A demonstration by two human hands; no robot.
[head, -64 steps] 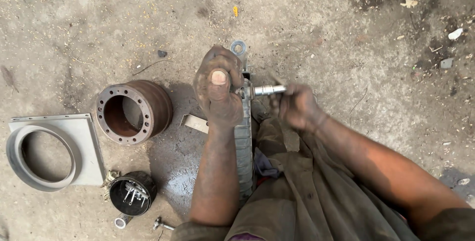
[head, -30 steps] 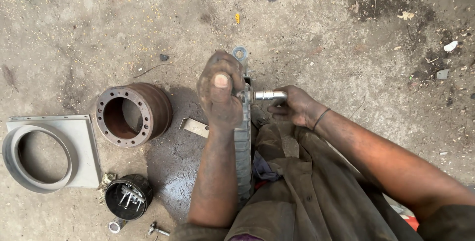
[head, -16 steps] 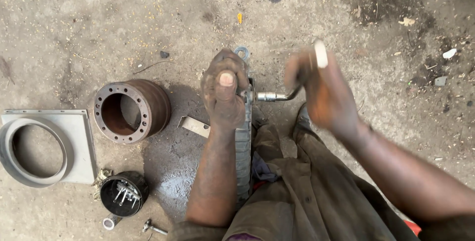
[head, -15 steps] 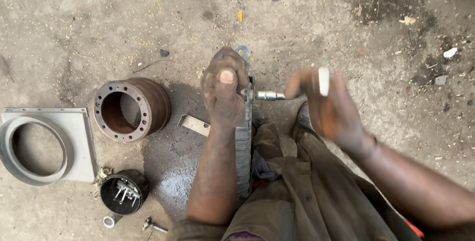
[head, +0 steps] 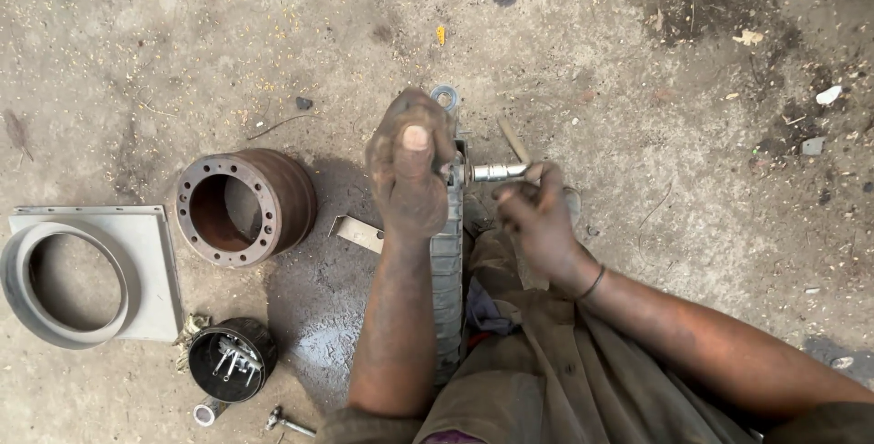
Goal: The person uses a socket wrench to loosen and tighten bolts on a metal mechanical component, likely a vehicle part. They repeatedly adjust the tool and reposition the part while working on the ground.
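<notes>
View: head camera, looking down at the concrete floor [head: 637, 71]; only one view is given.

Workpiece: a long ribbed metal bar [head: 448, 271] is stood on edge along the person's lap, its far end with a ring eye [head: 445, 96] pointing away.

Left hand [head: 410, 171]: laid over the top of the bar near its far end, thumb up towards the camera, forearm straight. Grip: fingers are wrapped and clamped on the bar.

Right hand [head: 537, 216]: held just right of the bar, wrist bent, fingers curled at the outer end of a bright steel socket tool [head: 496, 172], which is set crosswise against the side of the bar. Grip: fingertips are closed on the tool's end; the handle behind the hand cannot be made out.

Progress (judged): the tool is seated on a fastener at the bar's side, so fastener work is taken to be in hand. Whether the fastener is being loosened or tightened cannot be told, nor how much turning is left.

Surroundings: a rusty brake drum [head: 244, 207] is seen on its side left of the bar; a grey square plate with a round collar [head: 86, 271] further left; a black cup of small parts [head: 229, 360] and a loose bolt [head: 289, 423] below; a flat metal strip [head: 357, 233] between drum and bar.
</notes>
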